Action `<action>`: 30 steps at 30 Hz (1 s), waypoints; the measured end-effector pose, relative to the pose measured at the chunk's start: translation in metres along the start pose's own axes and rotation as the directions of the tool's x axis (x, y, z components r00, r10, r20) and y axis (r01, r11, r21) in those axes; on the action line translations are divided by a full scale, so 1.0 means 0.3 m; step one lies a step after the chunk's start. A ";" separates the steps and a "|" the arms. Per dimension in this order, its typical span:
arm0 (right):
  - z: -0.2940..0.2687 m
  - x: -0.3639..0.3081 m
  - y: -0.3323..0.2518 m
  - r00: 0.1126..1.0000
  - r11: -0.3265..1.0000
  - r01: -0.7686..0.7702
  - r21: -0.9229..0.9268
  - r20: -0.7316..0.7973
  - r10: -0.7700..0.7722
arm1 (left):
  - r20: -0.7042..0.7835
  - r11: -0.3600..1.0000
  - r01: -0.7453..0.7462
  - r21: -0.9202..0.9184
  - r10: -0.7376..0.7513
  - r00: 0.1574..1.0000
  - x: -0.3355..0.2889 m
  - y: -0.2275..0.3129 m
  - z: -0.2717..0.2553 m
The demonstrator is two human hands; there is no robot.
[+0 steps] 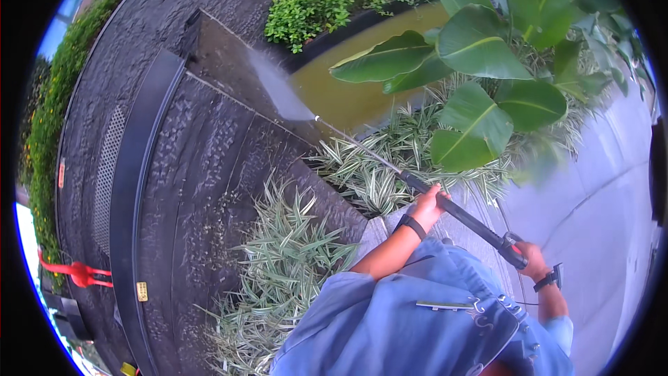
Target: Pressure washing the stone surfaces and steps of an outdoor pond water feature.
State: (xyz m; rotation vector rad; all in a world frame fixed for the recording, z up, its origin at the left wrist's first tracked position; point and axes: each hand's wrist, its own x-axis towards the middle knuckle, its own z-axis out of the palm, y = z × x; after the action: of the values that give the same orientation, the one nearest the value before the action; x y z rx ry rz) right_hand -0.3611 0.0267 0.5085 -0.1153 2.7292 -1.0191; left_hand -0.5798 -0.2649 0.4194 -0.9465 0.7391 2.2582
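My left hand [429, 207] is wrapped round the black barrel of a pressure washer wand [473, 220], partway along it. Farther back, my right hand [533, 260] grips the wand's handle near its trigger end. The thin metal lance reaches up and left over the plants. From its tip a white fan of water spray [278, 87] shoots toward a dark wet wall [223, 59] beside the pond. Dark bands circle both my wrists.
Striped grassy plants [278, 257] grow at left below the stone wall, and more stand under the lance. Large broad leaves [480, 49] hang at upper right. Greenish pond water [348, 87] lies beyond. Grey paving [591, 202] stretches to my right. A red bird figure [82, 274] stands far left.
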 end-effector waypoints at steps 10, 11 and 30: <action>-0.014 0.036 0.008 0.998 0.999 0.035 -0.030 0.057 -0.033 | -0.010 0.998 -0.059 -0.022 0.059 0.998 -0.016 0.007 -0.064; -0.011 0.035 0.015 0.997 0.998 0.056 -0.025 0.053 -0.055 | -0.004 0.995 -0.091 -0.050 0.091 0.996 -0.040 -0.001 -0.066; 0.030 0.031 0.070 0.956 0.963 0.265 -0.047 0.144 -0.256 | 0.005 0.964 -0.240 -0.112 0.242 0.970 -0.389 -0.025 -0.130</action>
State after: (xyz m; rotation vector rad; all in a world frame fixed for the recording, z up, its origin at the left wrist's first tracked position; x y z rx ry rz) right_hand -0.3678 0.0355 0.4863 -0.5501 2.6696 -0.9450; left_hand -0.4895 -0.3198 0.4827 -0.9276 0.7623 2.5395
